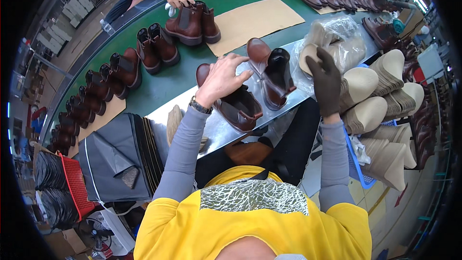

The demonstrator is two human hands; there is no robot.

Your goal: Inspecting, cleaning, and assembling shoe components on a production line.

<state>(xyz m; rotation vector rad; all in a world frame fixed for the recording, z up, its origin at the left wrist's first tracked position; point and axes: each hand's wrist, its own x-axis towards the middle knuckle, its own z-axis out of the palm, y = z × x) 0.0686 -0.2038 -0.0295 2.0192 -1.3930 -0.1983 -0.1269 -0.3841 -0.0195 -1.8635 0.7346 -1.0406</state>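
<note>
I can read no lettering, labels, numbers or signs anywhere in view.
</note>
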